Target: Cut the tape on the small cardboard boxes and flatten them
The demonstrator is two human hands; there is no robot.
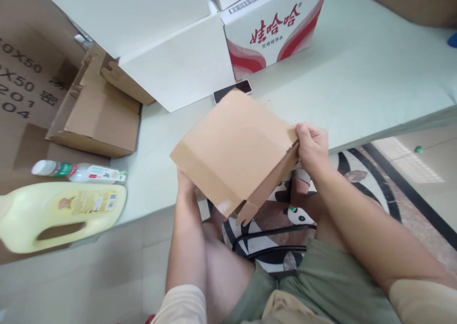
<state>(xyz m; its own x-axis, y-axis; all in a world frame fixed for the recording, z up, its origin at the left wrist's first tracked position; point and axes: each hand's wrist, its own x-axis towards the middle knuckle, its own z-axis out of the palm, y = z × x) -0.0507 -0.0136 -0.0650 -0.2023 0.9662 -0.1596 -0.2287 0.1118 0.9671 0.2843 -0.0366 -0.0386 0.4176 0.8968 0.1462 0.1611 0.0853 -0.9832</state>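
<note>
One pinch of my right grip (312,145) holds the right corner of a brown box (233,147); my left grip (186,181), mostly hidden beneath its left side, I cannot tell open or closed. I see the box tilted above the near edge of the surface (364,71). Beyond it lie a phone (243,87) and, farther, a white carton (298,31); left, a bottle (84,172) and a yellow jug (50,202).

Head-worn view, near, facing forward, downward
</note>
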